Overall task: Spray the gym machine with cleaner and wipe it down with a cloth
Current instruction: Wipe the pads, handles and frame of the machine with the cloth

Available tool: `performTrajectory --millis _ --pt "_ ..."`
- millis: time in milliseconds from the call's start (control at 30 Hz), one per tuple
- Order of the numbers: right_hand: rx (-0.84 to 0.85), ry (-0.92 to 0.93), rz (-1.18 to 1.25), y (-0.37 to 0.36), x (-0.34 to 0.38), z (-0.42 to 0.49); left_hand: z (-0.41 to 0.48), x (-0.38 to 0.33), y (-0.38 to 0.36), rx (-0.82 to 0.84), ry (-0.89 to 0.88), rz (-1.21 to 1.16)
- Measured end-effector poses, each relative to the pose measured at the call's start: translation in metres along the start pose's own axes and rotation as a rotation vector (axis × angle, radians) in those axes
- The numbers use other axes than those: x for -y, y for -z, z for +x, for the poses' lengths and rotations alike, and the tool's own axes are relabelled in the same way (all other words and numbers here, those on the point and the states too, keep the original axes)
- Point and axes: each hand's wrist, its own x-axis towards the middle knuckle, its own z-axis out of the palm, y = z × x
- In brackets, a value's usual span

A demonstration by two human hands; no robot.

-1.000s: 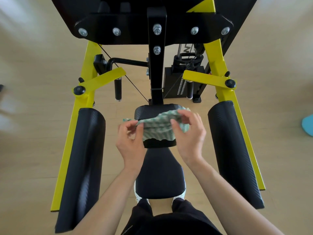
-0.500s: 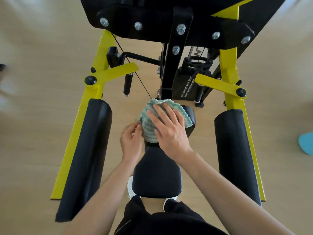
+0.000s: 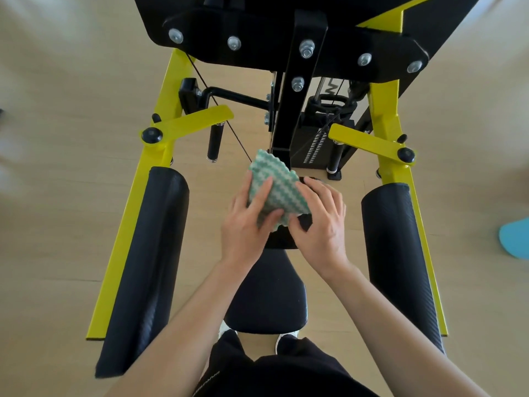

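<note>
The gym machine has a yellow frame (image 3: pixel 126 224) and black pads. A green-and-white wavy cloth (image 3: pixel 274 187) lies over the small upper pad (image 3: pixel 282 242) at the centre post. My left hand (image 3: pixel 246 224) holds the cloth, with its fingers on top and its thumb at the lower edge. My right hand (image 3: pixel 320 222) rests beside it on the same pad, fingers spread over the pad's right side, thumb touching the cloth's lower corner. Below them is the black seat pad (image 3: pixel 266 299). No spray bottle is in view.
Long black roller pads stand at the left (image 3: pixel 143 267) and right (image 3: pixel 398 259) of the seat. A black weight stack (image 3: pixel 315 144) sits behind the centre post. A blue object (image 3: pixel 515 239) lies on the wooden floor at the right edge.
The cloth went from stretched between both hands, to pressed on the upper pad under my right palm, to held by my left hand. My right hand slid off to the right.
</note>
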Motion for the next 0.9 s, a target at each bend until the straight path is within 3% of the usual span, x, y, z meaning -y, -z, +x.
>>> performTrajectory --millis 133,233,367,500,733,833,900 --pt "0.025 -0.024 -0.034 -0.008 -0.006 -0.005 -0.006 0.002 0.003 0.017 0.309 -0.381" --pt "0.038 -0.146 0.038 -0.010 -0.006 -0.005 -0.017 0.010 -0.002 0.032 0.528 -0.650" --pt "0.087 -0.300 0.176 -0.006 -0.012 -0.006 -0.042 0.028 -0.017 0.109 0.638 -0.709" --pt "0.014 -0.383 0.366 -0.001 -0.024 -0.011 -0.054 0.034 -0.027 0.186 0.816 -0.835" --pt "0.056 -0.590 0.601 0.006 -0.045 -0.023 -0.055 0.037 -0.028 0.201 1.053 -0.986" --pt "0.077 -0.636 0.619 0.006 -0.048 -0.029 -0.053 0.031 -0.030 0.100 1.067 -0.941" --pt "0.073 -0.644 0.626 0.005 -0.048 -0.031 -0.046 0.019 -0.026 0.028 0.959 -0.804"
